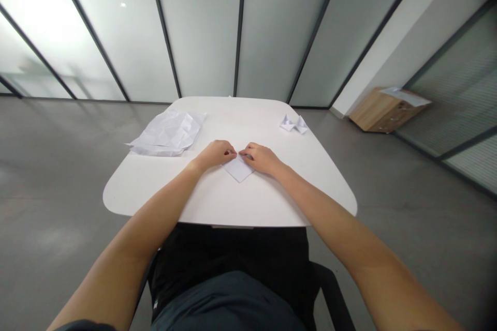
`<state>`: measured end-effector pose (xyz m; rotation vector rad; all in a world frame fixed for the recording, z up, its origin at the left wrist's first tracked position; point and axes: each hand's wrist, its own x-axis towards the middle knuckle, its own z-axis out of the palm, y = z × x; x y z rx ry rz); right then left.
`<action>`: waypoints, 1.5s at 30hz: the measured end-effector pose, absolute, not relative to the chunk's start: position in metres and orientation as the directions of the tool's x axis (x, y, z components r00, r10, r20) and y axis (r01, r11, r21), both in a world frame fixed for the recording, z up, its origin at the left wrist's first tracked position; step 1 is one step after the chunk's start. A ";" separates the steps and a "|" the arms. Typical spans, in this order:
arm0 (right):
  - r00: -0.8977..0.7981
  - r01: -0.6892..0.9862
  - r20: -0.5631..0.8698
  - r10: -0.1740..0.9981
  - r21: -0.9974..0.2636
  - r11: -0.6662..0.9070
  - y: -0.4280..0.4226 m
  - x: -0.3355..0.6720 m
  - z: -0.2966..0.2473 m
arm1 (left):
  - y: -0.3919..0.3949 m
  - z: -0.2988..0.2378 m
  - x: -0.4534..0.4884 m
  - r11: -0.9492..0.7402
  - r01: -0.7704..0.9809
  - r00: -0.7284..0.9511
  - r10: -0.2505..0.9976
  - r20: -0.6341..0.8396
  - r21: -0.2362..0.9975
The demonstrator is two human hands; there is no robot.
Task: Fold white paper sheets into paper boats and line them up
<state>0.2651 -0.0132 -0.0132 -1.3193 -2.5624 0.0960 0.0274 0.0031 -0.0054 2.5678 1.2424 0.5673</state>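
A folded square of white paper [237,169] lies on the white table [147,191] as a diamond, with one corner pointing towards me. My left hand [213,155] and my right hand [261,159] rest on the table on either side of its upper part. Their fingertips nearly meet and pinch the paper's upper edge, which hides the top of the paper. A crumpled, partly flattened white paper sheet [166,133] lies to the left of my left hand. Small folded paper figures [294,124] stand beyond my right hand, near the table's far right edge.
The rounded table stands on a grey concrete floor, before a frosted glass wall [202,26] with dark frames. A low wooden cabinet [384,113] with paper on top stands at the right. A black chair armrest [332,289] shows at lower right.
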 end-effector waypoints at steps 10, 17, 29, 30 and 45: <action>-0.534 0.830 0.150 0.832 -0.096 0.550 -0.014 0.269 -0.009 | 0.012 -0.008 0.016 -0.602 0.702 0.580 0.793 0.185 0.381; -0.499 0.859 0.173 0.849 -0.034 0.511 -0.016 0.264 -0.009 | 0.004 -0.004 0.021 -0.615 0.756 0.574 0.787 0.225 0.223; -0.410 0.890 0.207 0.888 -0.122 0.439 0.006 0.287 -0.014 | 0.003 -0.003 0.012 -0.568 0.813 0.541 0.819 0.191 0.129; -0.407 0.888 0.214 0.888 -0.137 0.439 0.007 0.289 -0.014 | 0.005 -0.004 0.012 -0.562 0.817 0.533 0.822 0.199 0.133; -0.362 0.877 0.206 0.909 -0.256 0.407 0.011 0.289 -0.020 | 0.026 -0.021 0.007 -0.572 0.799 0.514 0.809 0.285 0.183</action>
